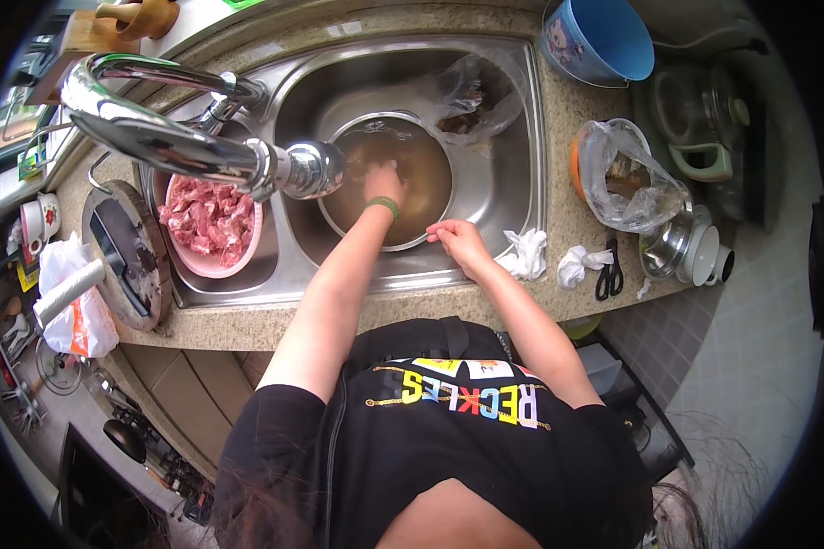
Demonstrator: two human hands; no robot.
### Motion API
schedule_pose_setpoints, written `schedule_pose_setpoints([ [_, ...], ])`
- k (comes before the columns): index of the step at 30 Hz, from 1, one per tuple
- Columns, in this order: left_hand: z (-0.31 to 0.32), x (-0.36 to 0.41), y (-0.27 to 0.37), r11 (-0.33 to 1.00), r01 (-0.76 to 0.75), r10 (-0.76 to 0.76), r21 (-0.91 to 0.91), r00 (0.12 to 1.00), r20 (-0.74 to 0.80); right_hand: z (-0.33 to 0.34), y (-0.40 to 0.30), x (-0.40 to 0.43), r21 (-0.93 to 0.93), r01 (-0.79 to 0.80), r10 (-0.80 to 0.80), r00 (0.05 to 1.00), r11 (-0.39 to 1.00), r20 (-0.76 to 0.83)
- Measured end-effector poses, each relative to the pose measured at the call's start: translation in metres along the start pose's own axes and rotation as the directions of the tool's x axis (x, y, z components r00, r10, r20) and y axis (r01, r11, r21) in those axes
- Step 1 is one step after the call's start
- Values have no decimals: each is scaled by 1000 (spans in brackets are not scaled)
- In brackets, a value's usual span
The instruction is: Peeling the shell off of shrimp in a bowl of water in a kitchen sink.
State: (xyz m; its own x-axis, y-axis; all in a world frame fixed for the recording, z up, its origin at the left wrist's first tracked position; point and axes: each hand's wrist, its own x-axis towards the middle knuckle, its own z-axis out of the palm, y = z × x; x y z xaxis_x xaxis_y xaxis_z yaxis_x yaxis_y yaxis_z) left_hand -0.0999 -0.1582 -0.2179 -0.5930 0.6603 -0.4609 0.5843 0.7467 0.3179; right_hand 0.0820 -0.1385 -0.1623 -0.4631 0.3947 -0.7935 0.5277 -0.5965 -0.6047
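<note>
My left hand (383, 184) reaches down into murky brownish water (422, 175) in a round metal basin (451, 189). Its fingers are under the surface, so whether they hold anything is hidden. A green band circles that wrist. By the basin's near right rim is my right hand (461, 241), fingers loosely bent and apart, with nothing seen in them. The basin stands in the large bowl of a stainless steel sink (498, 195). Behind it on the right lies a clear plastic bag (498, 110) with dark contents. Cut raw meat (209, 223) fills a pink plastic basket (253, 250) in the small left bowl.
A chrome faucet (178, 147) arches over the left side. Left of the sink, a round wooden chopping board (147, 247) carries a cleaver (118, 257). Rightward are crumpled tissues (525, 254), black-handled scissors (610, 274), a bagged bowl (625, 171) and a blue bucket (597, 41).
</note>
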Motion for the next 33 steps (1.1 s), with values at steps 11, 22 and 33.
schedule_pose_setpoints([
  [11,25,21,-33,969,-52,123,-240,949,290,4,-4,10,-76,25,-32,995,997,-94],
  [22,-42,-65,-13,-39,580,171,-814,806,567,26,-36,19,24,346,-344,937,938,-60],
  [33,-76,-106,-14,328,342,-80,-880,939,335,20,-58,-14,-416,483,-543,839,771,-32],
])
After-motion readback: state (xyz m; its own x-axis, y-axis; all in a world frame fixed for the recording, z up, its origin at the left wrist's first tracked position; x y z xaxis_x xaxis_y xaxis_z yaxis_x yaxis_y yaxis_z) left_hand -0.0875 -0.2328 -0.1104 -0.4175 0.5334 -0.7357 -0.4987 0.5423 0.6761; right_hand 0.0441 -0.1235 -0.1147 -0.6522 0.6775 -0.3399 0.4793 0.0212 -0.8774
